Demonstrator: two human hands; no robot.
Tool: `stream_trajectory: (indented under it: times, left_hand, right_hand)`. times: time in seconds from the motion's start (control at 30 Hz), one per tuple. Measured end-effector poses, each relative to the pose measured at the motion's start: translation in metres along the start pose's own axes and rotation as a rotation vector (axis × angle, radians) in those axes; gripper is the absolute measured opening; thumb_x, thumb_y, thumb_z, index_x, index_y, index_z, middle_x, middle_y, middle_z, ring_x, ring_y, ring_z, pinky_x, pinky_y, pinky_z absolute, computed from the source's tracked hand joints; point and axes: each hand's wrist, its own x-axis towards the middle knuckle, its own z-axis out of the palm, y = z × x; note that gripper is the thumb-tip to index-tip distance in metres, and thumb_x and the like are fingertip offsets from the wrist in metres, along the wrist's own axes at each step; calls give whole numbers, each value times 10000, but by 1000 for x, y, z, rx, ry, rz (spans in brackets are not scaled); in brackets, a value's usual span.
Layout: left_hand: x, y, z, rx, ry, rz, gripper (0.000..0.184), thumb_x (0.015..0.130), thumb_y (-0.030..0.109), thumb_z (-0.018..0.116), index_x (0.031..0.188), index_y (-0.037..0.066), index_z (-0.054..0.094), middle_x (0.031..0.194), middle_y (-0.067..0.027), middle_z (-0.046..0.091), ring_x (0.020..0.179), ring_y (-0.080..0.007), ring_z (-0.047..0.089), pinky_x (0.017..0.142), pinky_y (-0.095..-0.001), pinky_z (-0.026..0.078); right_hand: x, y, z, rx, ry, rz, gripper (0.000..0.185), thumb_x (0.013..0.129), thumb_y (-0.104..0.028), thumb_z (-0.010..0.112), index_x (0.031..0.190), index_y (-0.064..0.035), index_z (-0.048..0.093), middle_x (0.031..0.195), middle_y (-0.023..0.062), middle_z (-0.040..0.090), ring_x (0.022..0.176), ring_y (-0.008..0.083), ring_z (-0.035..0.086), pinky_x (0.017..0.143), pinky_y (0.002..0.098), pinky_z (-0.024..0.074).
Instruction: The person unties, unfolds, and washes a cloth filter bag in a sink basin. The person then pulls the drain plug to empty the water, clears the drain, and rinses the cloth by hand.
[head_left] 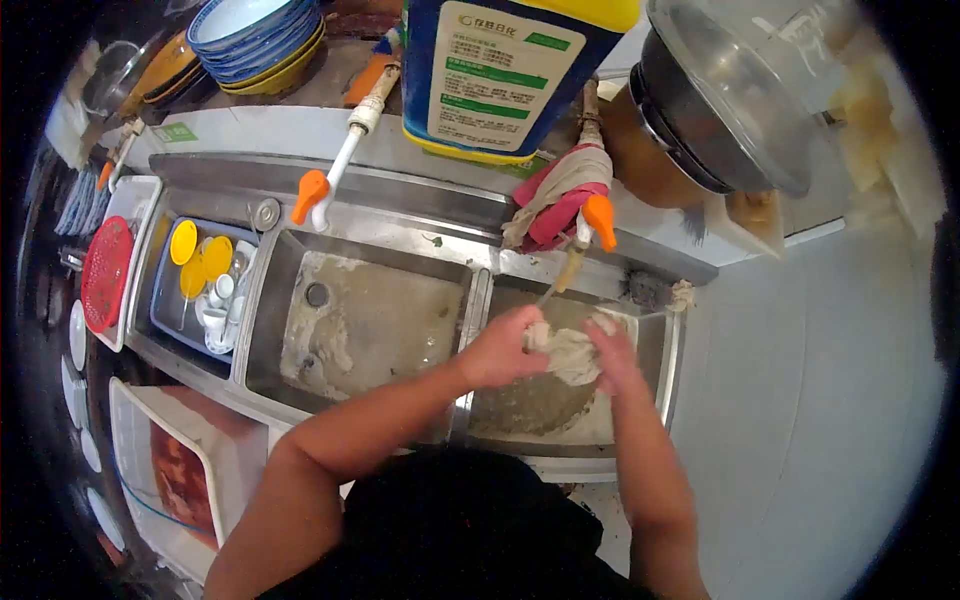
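Over the right sink basin [650, 370], a bunched, pale beige cloth [570, 356] is held between both hands. My left hand [505, 348] grips its left side with the fingers closed. On the other side, my right hand [612, 352] is closed round the cloth's right part, slightly blurred. A faucet with an orange handle [598, 218] stands just above the cloth, its spout pointing down toward it. Shallow murky water [530, 405] lies in the basin below.
The middle basin [380, 310] has residue round its drain. Left of it, a blue-grey tub [165, 290] holds yellow and white dishes. A large blue jug [490, 80], stacked bowls [255, 40] and metal pots [700, 100] stand behind. A white bin [135, 410] is at lower left.
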Motion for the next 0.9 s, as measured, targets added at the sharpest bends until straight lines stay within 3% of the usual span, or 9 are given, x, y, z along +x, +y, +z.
stream_trajectory:
  times: [0.03, 0.13, 0.2, 0.33, 0.47, 0.53, 0.67, 0.73, 0.9]
  left_hand:
    - [1, 24, -9, 113, 18, 185, 217, 683, 95, 637, 824, 53, 478, 845, -85, 532, 773, -207, 515, 695, -322, 430]
    - [34, 93, -46, 332, 107, 752, 247, 610, 26, 631, 779, 66, 456, 803, -79, 497, 776, -255, 506, 710, -345, 438]
    - [68, 123, -66, 506, 209, 1056, 237, 616, 22, 633, 784, 58, 471, 818, -89, 507, 793, -281, 511, 730, -375, 442]
    - [110, 118, -81, 804, 413, 1070, 157, 638, 1, 561, 783, 51, 526, 837, -107, 523, 875, -303, 529, 777, -376, 448]
    - [111, 18, -89, 1047, 270, 670, 163, 676, 54, 565, 836, 31, 583, 916, -145, 576, 903, -327, 549, 793, -413, 455]
    - [88, -22, -88, 1068, 383, 707, 204, 682, 80, 576, 871, 5, 584, 967, -175, 583, 931, -347, 545, 808, -436, 451]
    - [17, -90, -96, 806, 259, 72, 222, 695, 165, 608, 860, 16, 603, 928, -209, 593, 912, -372, 561, 800, -458, 459]
    - [-22, -141, -95, 851, 170, -294, 212, 716, 199, 594, 850, 35, 612, 896, -201, 603, 877, -369, 576, 774, -464, 467]
    - [-116, -235, -82, 834, -19, -510, 225, 728, 227, 548, 841, 47, 619, 878, -184, 614, 849, -360, 585, 759, -466, 471]
  right_hand:
    - [-15, -20, -6, 164, -97, -27, 470, 749, -161, 694, 1164, -45, 506, 1128, 97, 556, 962, 216, 557, 839, 341, 453]
    - [-37, -102, -10, 182, -161, -523, 455, 652, -50, 713, 1062, -71, 518, 936, 41, 567, 876, 153, 555, 781, 313, 473]
    - [-47, -159, 3, 53, -29, -724, 388, 683, -105, 708, 1033, -58, 546, 994, 51, 574, 907, 152, 556, 799, 304, 466]
    - [4, -196, 20, -496, 117, -905, 353, 732, -196, 696, 1013, -22, 572, 1025, 106, 587, 938, 211, 570, 823, 337, 458]
    - [70, -131, 13, -1024, 108, -867, 373, 744, -212, 690, 1031, -6, 574, 1020, 149, 582, 939, 267, 569, 825, 368, 451]
    - [68, -105, 11, -866, 143, -612, 406, 753, -214, 676, 1081, -7, 556, 1057, 177, 553, 948, 298, 555, 825, 376, 445]
    - [39, -82, 19, -605, 448, -606, 419, 768, -201, 659, 1123, -18, 533, 1067, 187, 536, 958, 298, 542, 824, 369, 439]
    - [9, -98, 38, -339, 480, -942, 483, 773, -181, 652, 1198, -26, 483, 1049, 186, 540, 960, 304, 538, 839, 360, 432]
    - [-31, -155, 77, -958, 12, -893, 564, 781, -123, 649, 1292, -64, 419, 1189, 129, 507, 1049, 276, 526, 839, 366, 446]
